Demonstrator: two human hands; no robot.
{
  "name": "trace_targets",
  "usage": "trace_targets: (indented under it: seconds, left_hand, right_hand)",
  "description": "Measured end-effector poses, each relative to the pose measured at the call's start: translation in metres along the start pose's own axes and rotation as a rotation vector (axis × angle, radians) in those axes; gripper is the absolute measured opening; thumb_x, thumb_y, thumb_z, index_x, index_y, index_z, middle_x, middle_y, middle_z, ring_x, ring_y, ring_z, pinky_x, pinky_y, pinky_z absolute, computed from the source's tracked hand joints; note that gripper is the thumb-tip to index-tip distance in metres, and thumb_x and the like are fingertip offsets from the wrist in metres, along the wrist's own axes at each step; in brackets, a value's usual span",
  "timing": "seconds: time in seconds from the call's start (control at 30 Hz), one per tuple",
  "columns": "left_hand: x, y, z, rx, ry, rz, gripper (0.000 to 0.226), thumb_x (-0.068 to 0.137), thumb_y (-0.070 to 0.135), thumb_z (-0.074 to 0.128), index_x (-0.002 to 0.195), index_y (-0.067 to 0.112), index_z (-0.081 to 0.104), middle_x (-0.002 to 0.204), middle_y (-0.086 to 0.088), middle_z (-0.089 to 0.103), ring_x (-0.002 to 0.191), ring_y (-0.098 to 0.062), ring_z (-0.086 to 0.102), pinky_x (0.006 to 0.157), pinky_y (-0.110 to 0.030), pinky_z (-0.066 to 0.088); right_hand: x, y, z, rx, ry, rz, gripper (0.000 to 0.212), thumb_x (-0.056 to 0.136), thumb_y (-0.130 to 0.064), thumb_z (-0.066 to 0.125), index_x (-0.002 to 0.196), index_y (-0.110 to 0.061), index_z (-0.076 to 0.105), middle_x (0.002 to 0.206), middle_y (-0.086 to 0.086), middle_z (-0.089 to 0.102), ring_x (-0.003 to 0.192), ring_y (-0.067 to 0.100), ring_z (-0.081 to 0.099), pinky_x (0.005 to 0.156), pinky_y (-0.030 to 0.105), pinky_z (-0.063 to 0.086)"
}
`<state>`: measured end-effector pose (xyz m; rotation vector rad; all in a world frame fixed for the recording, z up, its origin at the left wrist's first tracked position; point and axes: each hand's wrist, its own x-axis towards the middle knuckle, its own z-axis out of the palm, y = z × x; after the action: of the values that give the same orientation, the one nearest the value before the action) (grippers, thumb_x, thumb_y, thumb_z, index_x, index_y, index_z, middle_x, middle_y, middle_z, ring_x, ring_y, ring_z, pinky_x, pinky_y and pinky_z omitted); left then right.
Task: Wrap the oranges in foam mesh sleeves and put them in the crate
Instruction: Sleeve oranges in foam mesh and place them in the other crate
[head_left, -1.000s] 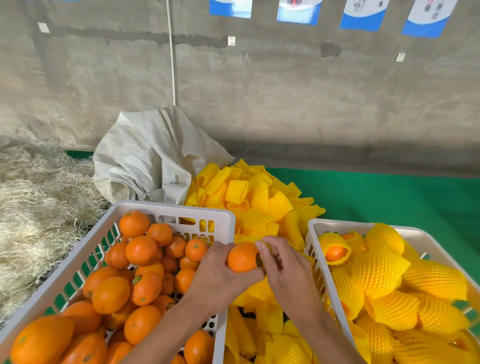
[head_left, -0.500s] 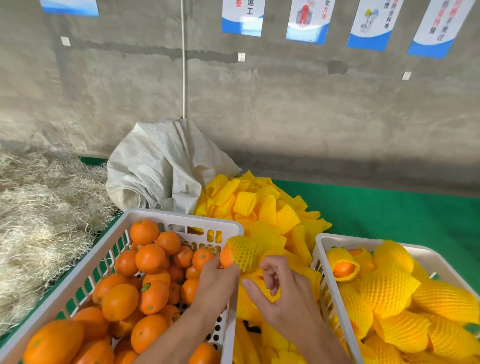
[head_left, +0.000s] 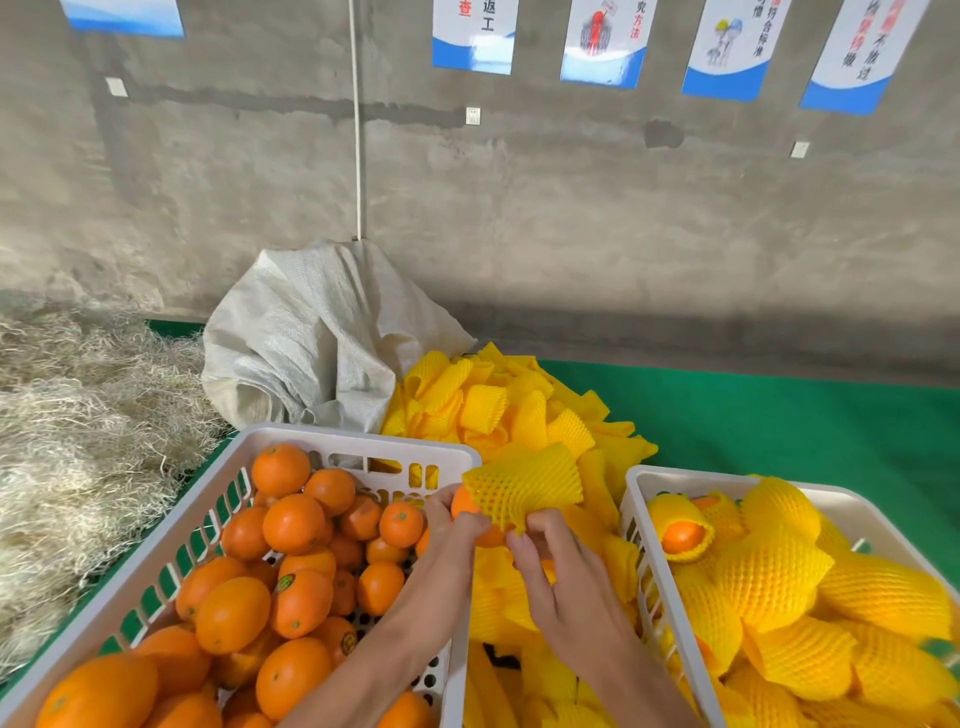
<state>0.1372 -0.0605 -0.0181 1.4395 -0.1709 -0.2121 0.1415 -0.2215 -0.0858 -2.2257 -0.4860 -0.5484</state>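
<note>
Between the two white crates, above the loose pile of spare sleeves (head_left: 519, 410), the orange (head_left: 470, 514) is now mostly capped by a yellow foam mesh sleeve (head_left: 524, 486); a second ago it was bare in the fingers, and half a second ago the mesh was only partly drawn on. That suggests this fruit's wrapping is well under way, with only its left and lower face showing. The left hand (head_left: 447, 525) curls round the orange from the left, holding it. The right hand (head_left: 550, 566) pinches the sleeve's lower edge between thumb and fingers. The sleeve's long axis lies roughly level, left to right, its free open end flaring toward the right-hand crate (head_left: 636, 480), where wrapped fruit already lies; the left-hand crate (head_left: 363, 434) holds bare oranges.
</note>
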Motion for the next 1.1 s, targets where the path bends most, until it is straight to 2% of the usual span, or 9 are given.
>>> trace_targets:
  seconds: [0.07, 0.13, 0.27, 0.4, 0.63, 0.8, 0.9, 1.0, 1.1]
  left_hand:
    - [0.001, -0.003, -0.004, -0.077, 0.02, 0.027, 0.042, 0.103, -0.012, 0.044, 0.145, -0.015, 0.039, 0.143, -0.021, 0.047, 0.14, -0.037, 0.043, 0.098, -0.032, 0.037]
    - [-0.008, -0.008, -0.001, -0.042, 0.041, 0.039, 0.053, 0.105, -0.007, 0.043, 0.156, -0.001, 0.029, 0.148, -0.024, 0.047, 0.127, -0.041, 0.05, 0.105, -0.042, 0.036]
    - [-0.005, -0.006, -0.001, -0.039, 0.03, -0.032, 0.061, 0.1, 0.015, 0.064, 0.152, 0.035, 0.037, 0.095, -0.015, 0.056, 0.084, -0.027, 0.055, 0.087, -0.036, 0.047]
    - [0.011, -0.029, -0.012, 0.045, 0.105, 0.05, 0.064, 0.072, 0.04, 0.094, 0.123, 0.035, 0.057, 0.11, -0.008, 0.07, 0.087, -0.019, 0.072, 0.074, -0.03, 0.06]
    - [0.013, -0.044, -0.007, 0.236, 0.303, 0.215, 0.061, 0.071, 0.071, 0.081, 0.114, 0.033, 0.058, 0.1, 0.005, 0.071, 0.09, -0.015, 0.069, 0.075, -0.025, 0.055]
    - [0.013, -0.043, 0.0, 0.002, 0.144, 0.128, 0.061, 0.085, 0.055, 0.077, 0.141, 0.051, 0.051, 0.078, 0.01, 0.058, 0.073, -0.008, 0.055, 0.075, -0.02, 0.052]
    - [0.014, -0.036, 0.001, -0.252, 0.011, -0.005, 0.054, 0.087, 0.045, 0.077, 0.131, 0.018, 0.061, 0.088, -0.001, 0.067, 0.085, -0.016, 0.065, 0.086, -0.035, 0.056]
    - [0.012, -0.034, -0.003, -0.219, -0.054, -0.021, 0.05, 0.091, 0.026, 0.077, 0.131, 0.003, 0.057, 0.124, -0.016, 0.072, 0.116, -0.031, 0.07, 0.101, -0.051, 0.055]
    - [0.014, -0.033, -0.009, -0.095, 0.032, -0.048, 0.058, 0.082, 0.026, 0.088, 0.131, 0.012, 0.061, 0.122, -0.01, 0.074, 0.112, -0.027, 0.072, 0.096, -0.048, 0.06]
  right_hand:
    - [0.0, -0.001, 0.0, -0.042, 0.034, -0.015, 0.027, 0.109, -0.055, 0.033, 0.099, -0.035, 0.047, 0.08, -0.01, 0.053, 0.072, 0.016, 0.055, 0.059, 0.038, 0.048]
    - [0.001, -0.001, 0.003, -0.096, 0.054, 0.004, 0.021, 0.106, -0.05, 0.039, 0.097, -0.033, 0.048, 0.08, -0.013, 0.052, 0.073, 0.009, 0.055, 0.058, 0.029, 0.047]
    - [0.003, 0.002, 0.004, -0.07, 0.097, 0.099, 0.016, 0.09, -0.026, 0.067, 0.087, -0.024, 0.051, 0.082, -0.011, 0.055, 0.078, 0.007, 0.059, 0.064, 0.023, 0.049]
    - [0.007, 0.001, -0.007, -0.029, 0.162, 0.077, 0.016, 0.082, -0.013, 0.064, 0.075, -0.012, 0.05, 0.075, -0.004, 0.048, 0.068, 0.014, 0.049, 0.059, 0.03, 0.044]
    - [0.005, -0.023, -0.016, 0.034, 0.267, -0.238, 0.014, 0.075, -0.003, 0.054, 0.067, -0.004, 0.043, 0.069, 0.005, 0.04, 0.062, 0.021, 0.037, 0.053, 0.035, 0.034]
    - [0.001, -0.014, -0.009, -0.008, 0.192, 0.015, 0.03, 0.086, -0.045, 0.069, 0.09, -0.023, 0.048, 0.082, -0.012, 0.048, 0.072, 0.013, 0.052, 0.06, 0.026, 0.045]
    - [0.001, -0.007, -0.003, 0.079, 0.137, 0.202, 0.042, 0.087, -0.075, 0.057, 0.104, -0.04, 0.042, 0.089, -0.016, 0.058, 0.085, 0.009, 0.064, 0.068, 0.023, 0.053]
    - [0.004, -0.003, -0.003, 0.15, 0.192, 0.141, 0.016, 0.104, -0.055, 0.047, 0.104, -0.039, 0.049, 0.09, -0.016, 0.062, 0.083, 0.009, 0.065, 0.067, 0.015, 0.05]
    - [0.006, 0.0, -0.007, 0.112, 0.169, 0.128, 0.013, 0.106, -0.04, 0.049, 0.107, -0.03, 0.057, 0.091, -0.016, 0.064, 0.084, 0.008, 0.066, 0.069, 0.016, 0.051]
